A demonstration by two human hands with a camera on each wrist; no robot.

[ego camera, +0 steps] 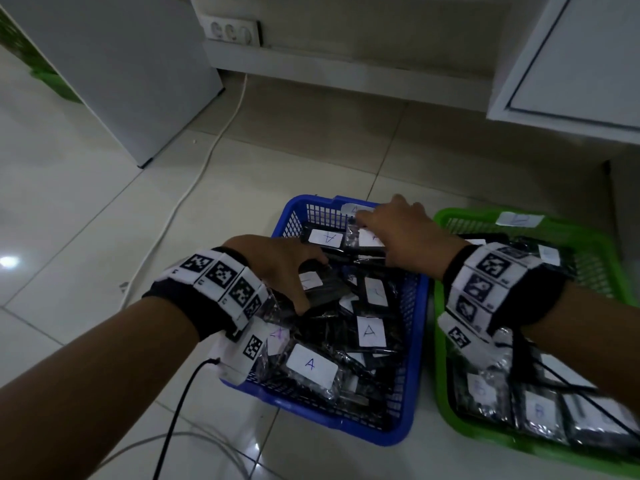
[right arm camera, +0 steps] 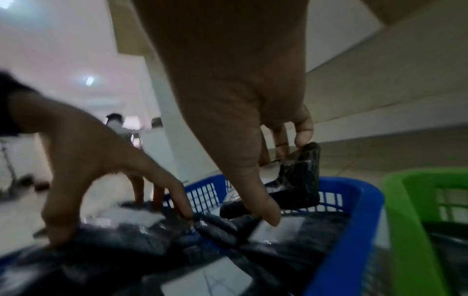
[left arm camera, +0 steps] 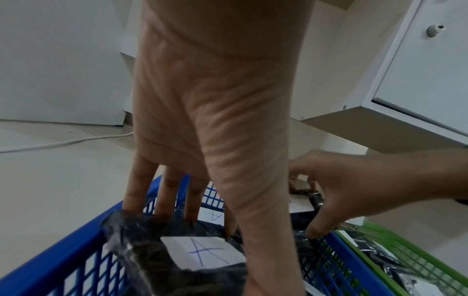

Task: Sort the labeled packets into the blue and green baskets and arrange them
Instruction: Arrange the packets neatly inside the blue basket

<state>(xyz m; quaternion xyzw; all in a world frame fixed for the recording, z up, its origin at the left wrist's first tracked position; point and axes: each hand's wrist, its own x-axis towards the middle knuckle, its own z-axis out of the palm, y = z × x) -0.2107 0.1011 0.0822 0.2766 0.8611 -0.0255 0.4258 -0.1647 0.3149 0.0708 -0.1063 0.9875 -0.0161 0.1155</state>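
The blue basket point(ego camera: 346, 423) on the floor is full of black packets with white "A" labels. Beside it on the right, the green basket point(ego camera: 440, 358) holds packets marked "B" point(ego camera: 538, 410). My left hand point(ego camera: 308, 285) reaches into the blue basket's left side and holds an "A" packet point(left arm camera: 202, 252) between thumb and spread fingers point(left arm camera: 164, 196). My right hand point(ego camera: 374, 237) is at the basket's far wall. Its fingers point(right arm camera: 302, 136) pinch the raised corner of a tilted black packet point(right arm camera: 298, 180).
A white cable point(ego camera: 194, 188) runs across the tiled floor left of the baskets. A black cable point(ego camera: 173, 410) hangs from my left wrist. A white cabinet point(ego camera: 121, 81) stands at back left and another point(ego camera: 571, 64) at back right. A wall socket point(ego camera: 232, 29) is behind.
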